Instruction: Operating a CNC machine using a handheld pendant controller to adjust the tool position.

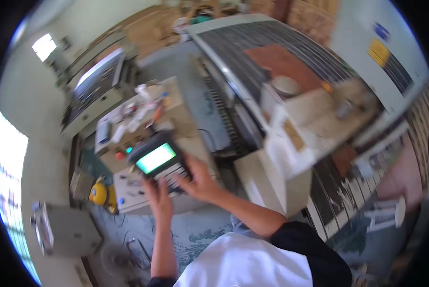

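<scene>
1. A dark handheld controller (pixel 169 165) was held up in the air in front of the person, over the near part of a cluttered worktable (pixel 175 98). Its lit green screen (pixel 155 158) was washed out and unreadable; the pale keys were blurred and partly covered by thumbs, and its back was hidden.
2. The controller's long axis ran aslant: the screen end pointed away and slightly left, the key end back toward the person and slightly right. Its face was turned up to the wearer.
3. The left hand (pixel 160 203) was closed on the lower left edge, its forearm rising almost straight from the lower border. Fingers behind the casing could not be seen.
4. The right hand (pixel 203 182) clasped the right side, thumb over the keys; its forearm slanted up and leftward from a dark sleeve (pixel 310 251), elbow bent.
5. Small items on the worktable were too blurred to tell apart.
6. Beyond, to the right, a brown sheet (pixel 284 62) lay on a dark slatted machine bed (pixel 229 40); at far left, a window (pixel 6 186) was cut by the black rim.
</scene>
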### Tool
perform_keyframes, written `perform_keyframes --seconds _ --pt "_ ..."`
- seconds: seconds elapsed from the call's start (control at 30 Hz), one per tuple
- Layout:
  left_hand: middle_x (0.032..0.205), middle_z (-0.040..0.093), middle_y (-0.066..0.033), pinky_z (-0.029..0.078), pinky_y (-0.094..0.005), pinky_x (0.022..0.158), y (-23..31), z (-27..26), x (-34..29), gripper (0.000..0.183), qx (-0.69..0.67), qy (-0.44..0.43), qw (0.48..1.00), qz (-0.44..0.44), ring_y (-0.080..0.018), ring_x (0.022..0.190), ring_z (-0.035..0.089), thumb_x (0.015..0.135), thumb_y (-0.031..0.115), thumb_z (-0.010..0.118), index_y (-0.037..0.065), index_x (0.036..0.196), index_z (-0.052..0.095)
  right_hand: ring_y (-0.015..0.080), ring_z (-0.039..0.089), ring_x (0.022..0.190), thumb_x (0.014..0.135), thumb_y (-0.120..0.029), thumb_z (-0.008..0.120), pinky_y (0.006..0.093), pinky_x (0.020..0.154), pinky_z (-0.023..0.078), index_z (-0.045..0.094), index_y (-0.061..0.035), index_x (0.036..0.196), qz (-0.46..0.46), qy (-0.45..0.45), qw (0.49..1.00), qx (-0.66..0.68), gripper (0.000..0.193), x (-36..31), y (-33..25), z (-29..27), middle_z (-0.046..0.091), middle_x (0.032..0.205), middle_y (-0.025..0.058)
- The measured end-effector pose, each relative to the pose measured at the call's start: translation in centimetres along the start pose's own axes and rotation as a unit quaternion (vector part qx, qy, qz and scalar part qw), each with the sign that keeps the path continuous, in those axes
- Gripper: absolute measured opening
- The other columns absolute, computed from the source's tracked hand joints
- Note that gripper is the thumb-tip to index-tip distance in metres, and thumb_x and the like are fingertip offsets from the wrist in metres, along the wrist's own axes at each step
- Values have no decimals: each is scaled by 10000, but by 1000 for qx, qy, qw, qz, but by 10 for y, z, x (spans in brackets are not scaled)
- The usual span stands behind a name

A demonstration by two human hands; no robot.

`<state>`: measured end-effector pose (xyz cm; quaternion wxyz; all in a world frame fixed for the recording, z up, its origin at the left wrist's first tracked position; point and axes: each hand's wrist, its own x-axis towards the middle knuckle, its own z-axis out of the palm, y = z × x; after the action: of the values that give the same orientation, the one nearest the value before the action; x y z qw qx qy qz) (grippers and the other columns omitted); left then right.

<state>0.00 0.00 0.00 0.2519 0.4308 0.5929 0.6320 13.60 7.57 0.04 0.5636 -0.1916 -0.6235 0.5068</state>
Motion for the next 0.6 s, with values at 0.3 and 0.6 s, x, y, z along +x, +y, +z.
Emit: perform_keyframes --seconds 0.3,0.6 --pt "1346 483 -146 411 -341 993 -3 -6 -130 585 -33 -5 999 8 -211 1174 502 957 123 576 6 1456 295 332 662 885 791 -124 682 380 763 521 470 54 1245 57 11 998 8 532 -132 -49 -12 649 993 238" --pt "1273 534 -150 473 -344 910 26 -33 -281 548 -88 0 993 -74 -221 1093 555 925 138 595 10 1407 368 274 665 928 798 -176 724 361 766 528 465 62 1270 130 1 990 -47 588 -275 -124 2 651 1034 227"
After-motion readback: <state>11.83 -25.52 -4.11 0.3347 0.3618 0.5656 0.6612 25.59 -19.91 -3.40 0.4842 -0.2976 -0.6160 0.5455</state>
